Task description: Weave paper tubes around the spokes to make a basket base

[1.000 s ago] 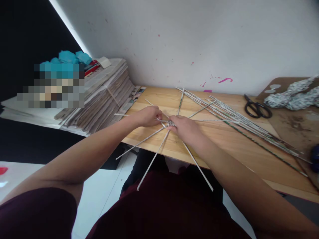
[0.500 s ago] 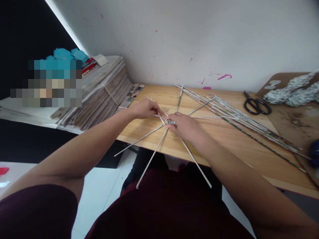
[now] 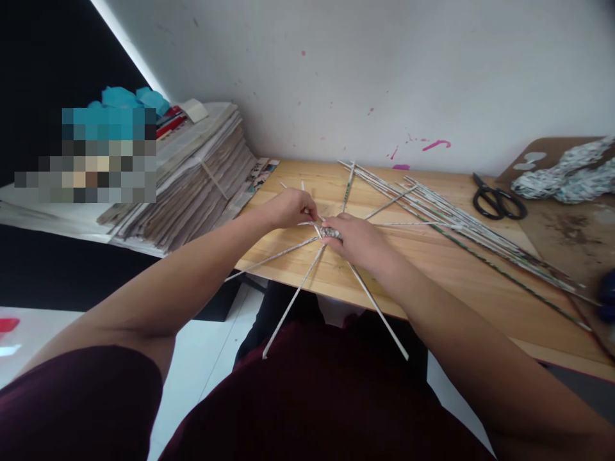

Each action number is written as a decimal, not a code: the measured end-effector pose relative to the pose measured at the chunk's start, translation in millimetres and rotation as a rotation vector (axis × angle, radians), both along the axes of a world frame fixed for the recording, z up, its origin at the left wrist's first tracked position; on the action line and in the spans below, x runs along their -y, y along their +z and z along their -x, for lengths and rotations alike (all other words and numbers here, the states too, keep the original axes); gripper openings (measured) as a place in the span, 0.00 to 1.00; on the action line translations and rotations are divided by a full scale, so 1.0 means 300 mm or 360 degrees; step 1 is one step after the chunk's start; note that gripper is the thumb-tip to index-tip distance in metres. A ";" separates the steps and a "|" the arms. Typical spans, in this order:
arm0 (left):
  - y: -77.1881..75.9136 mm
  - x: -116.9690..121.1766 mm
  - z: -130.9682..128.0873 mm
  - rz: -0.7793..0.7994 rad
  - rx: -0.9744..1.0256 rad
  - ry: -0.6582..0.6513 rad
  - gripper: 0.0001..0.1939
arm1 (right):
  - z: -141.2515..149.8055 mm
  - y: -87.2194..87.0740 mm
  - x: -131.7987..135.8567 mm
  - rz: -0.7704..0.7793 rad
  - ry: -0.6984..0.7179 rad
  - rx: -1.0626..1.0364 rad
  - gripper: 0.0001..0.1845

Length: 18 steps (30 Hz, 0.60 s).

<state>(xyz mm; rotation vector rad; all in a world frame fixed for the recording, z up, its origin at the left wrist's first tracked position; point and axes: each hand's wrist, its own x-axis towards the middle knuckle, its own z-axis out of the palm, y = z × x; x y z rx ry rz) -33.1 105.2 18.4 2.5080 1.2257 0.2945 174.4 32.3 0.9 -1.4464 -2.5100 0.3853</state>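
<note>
Thin rolled-paper sticks radiate like spokes from a small woven centre near the front edge of the wooden table. My right hand is closed over that centre, thumb and fingers pressing on it. Just to the left, my left hand pinches a paper stick close to the weave; its fingertips are partly hidden. One spoke runs over the table edge toward my lap, and another spoke does the same on the right.
A bundle of loose paper sticks lies across the table's right side. Behind it are black scissors and braided paper on a brown board. Stacked newspapers rise at the left. The wall bounds the back.
My left hand has shifted slightly right and up, its fingers still pinched. The left spoke has swung upward a little. My right hand keeps its hold on the centre.
</note>
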 end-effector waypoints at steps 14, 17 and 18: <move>0.004 0.000 -0.054 -0.0067 -0.0420 0.0096 0.10 | -0.002 -0.004 0.011 -0.0032 -0.0014 -0.0045 0.18; 0.002 -0.003 -0.051 -0.0082 -0.0407 0.0082 0.10 | -0.007 -0.016 0.009 -0.0048 0.0031 -0.0099 0.16; 0.002 -0.002 -0.050 -0.0095 -0.0405 0.0074 0.09 | -0.009 -0.020 0.008 -0.0054 0.0051 -0.0113 0.16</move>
